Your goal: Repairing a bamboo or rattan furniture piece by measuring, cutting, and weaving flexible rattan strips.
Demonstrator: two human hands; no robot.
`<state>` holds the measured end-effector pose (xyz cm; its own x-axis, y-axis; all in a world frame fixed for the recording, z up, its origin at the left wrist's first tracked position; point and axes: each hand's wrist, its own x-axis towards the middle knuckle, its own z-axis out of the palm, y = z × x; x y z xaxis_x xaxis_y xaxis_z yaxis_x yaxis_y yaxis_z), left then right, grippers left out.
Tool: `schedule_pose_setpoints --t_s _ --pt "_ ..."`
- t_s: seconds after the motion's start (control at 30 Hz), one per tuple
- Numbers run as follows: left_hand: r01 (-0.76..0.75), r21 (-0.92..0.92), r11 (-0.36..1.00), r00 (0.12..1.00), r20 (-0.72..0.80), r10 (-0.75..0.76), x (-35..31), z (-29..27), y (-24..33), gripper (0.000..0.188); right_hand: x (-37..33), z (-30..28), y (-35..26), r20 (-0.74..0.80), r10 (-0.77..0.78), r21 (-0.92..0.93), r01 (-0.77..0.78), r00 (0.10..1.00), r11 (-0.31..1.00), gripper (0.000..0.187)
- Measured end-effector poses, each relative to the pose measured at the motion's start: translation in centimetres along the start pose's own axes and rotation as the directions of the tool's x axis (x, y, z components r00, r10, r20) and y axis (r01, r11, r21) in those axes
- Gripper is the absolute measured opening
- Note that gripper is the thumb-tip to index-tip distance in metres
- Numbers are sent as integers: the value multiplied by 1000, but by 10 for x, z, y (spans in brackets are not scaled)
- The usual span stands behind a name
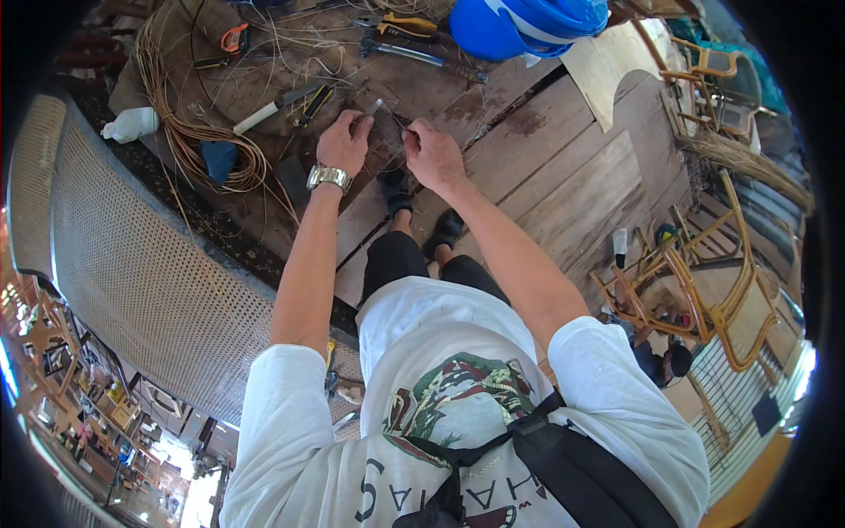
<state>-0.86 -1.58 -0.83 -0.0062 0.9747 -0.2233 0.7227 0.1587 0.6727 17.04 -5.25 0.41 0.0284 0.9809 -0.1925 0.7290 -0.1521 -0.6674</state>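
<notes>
My left hand (343, 143), with a metal watch at the wrist, is closed, its thumb and fingers around a short pale stick-like piece (374, 106) whose tip pokes out. Close by on the right, my right hand (433, 155) is pinched, fingertips together. What it holds, if anything, is too small to make out. Beside the left hand lie a yellow-and-black hand tool (314, 105) and a long tool with a white handle (256, 118). A coil of thin cane strands (251, 169) rests further left.
A hammer (407, 54), yellow-handled pliers (408, 25) and an orange tape measure (235, 40) lie beyond my hands. A blue bucket (475, 31) stands far right of them; a white bottle (132, 124) lies left. A woven cane panel (158, 264) curves alongside. Rattan chairs (735, 290) and a person (673, 363) are rightward.
</notes>
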Motion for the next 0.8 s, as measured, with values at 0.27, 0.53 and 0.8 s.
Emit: schedule_pose_setpoints --t_s 0.27,0.53,0.8 --pt "-21 89 996 992 122 10 2 8 -9 27 -4 -10 -8 28 -45 -167 50 999 985 16" --pt "-39 14 999 991 127 37 10 8 -7 27 1 -8 2 66 -248 -356 255 966 899 16" --pt "-28 -80 996 994 100 36 4 -7 1 25 2 -17 -14 75 -26 -295 47 997 954 16"
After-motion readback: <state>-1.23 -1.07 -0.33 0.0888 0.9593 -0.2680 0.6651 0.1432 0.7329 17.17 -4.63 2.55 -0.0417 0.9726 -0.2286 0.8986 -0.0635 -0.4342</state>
